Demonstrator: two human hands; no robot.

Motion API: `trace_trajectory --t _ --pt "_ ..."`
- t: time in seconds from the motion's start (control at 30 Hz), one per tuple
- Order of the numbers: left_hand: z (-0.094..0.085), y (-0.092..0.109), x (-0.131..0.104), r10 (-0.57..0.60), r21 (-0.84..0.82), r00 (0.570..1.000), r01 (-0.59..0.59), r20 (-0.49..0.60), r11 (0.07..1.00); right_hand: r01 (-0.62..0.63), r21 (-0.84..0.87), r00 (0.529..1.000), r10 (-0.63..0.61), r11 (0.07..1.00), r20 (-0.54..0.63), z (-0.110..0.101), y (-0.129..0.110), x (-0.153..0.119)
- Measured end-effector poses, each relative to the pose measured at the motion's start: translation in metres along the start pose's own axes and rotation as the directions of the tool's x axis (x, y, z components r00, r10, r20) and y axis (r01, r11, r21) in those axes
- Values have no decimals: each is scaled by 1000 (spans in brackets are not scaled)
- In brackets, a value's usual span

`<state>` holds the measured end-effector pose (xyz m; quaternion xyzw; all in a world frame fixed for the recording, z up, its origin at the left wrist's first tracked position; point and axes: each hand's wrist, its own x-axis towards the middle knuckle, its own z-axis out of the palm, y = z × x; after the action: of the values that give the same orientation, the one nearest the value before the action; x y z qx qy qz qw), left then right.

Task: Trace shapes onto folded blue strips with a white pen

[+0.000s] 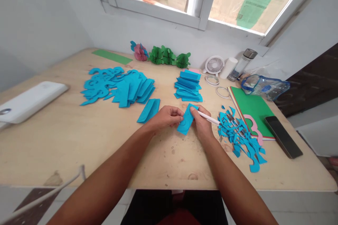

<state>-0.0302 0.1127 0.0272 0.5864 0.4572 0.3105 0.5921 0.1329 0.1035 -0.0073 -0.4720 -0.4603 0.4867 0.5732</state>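
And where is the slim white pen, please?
In the head view, the pen is right of centre in the right hand, near the small blue paper scraps.

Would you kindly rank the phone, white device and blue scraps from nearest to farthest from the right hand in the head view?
1. Blue scraps, just right of the hand.
2. Phone, farther right.
3. White device, far left.

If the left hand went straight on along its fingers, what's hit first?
The marked blue paper strip in the right hand. The left hand's fingertips look right at its near edge; depth leaves actual contact unclear.
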Motion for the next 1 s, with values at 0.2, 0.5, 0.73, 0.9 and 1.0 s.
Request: trace_trajectory --t 0.2,0.5,0.73,0.9,1.0 --pt "0 0 -1 5 -7 1000 -5 -4 1000 19 -7 1000 -19 1000 -7 1 -1 0" --pt "0 -1 1 11 -11 1000 -11 2 1000 14 -19 1000 -14 1000 -3 1 -1 0" --pt "0 1 0 -2 -17 1000 2 5 1000 8 -17 1000 -9 1000 -21 3 -9 -2" --pt "1 2 -1 -18 -35 1000 18 9 999 22 -7 999 -22 1000 -25 1 -3 0" --pt "1 2 -1 -28 -29 1000 28 6 999 -2 24 1000 2 1000 -18 1 0 1"
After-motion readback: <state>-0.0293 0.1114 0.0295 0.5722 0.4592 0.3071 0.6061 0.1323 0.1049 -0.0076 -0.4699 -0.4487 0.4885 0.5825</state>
